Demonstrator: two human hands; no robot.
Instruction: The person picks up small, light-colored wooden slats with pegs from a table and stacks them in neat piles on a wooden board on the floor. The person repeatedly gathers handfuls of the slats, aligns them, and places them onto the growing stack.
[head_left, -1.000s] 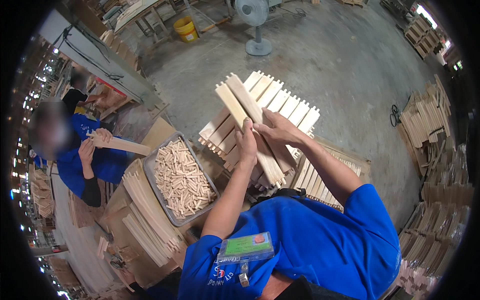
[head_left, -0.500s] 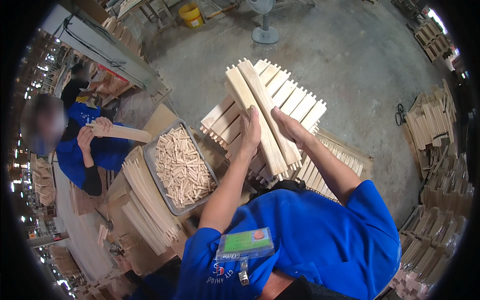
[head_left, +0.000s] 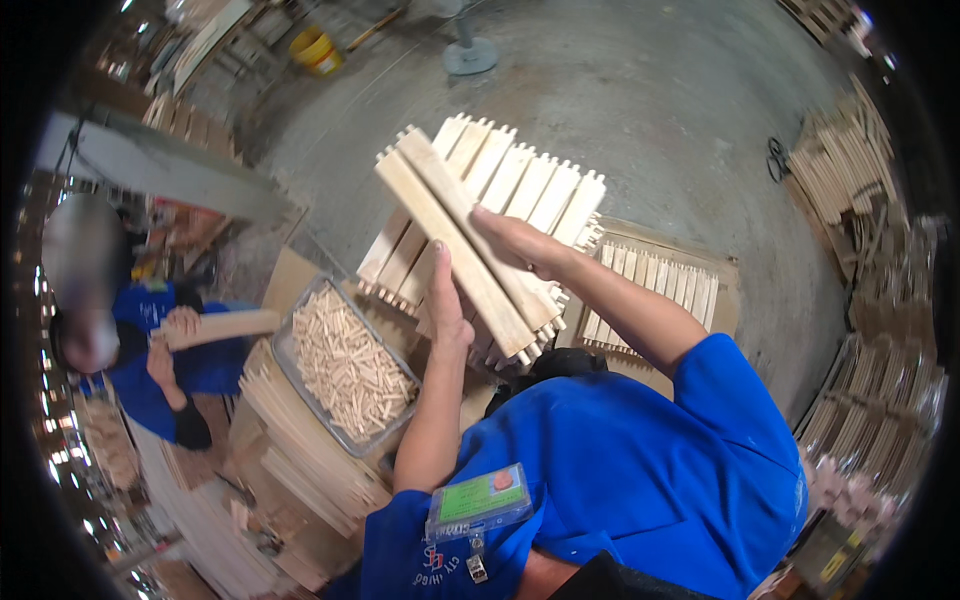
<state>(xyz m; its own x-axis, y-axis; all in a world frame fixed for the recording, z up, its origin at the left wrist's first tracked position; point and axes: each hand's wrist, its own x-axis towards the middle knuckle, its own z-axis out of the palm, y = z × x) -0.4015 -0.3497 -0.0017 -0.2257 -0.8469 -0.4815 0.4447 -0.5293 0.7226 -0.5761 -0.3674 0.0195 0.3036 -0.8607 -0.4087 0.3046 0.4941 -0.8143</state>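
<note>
Both hands press flat on 2 long slats [head_left: 455, 250], left hand [head_left: 447, 315] and right hand [head_left: 520, 245] clamping them atop the slat stack [head_left: 520, 185], beside the dowel tray [head_left: 345, 365]; stacking looks partly done.

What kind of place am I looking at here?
Most likely a woodworking workshop: stacked slats under both hands, a tray of dowels beside them, more timber stacks on a bare concrete floor.
</note>
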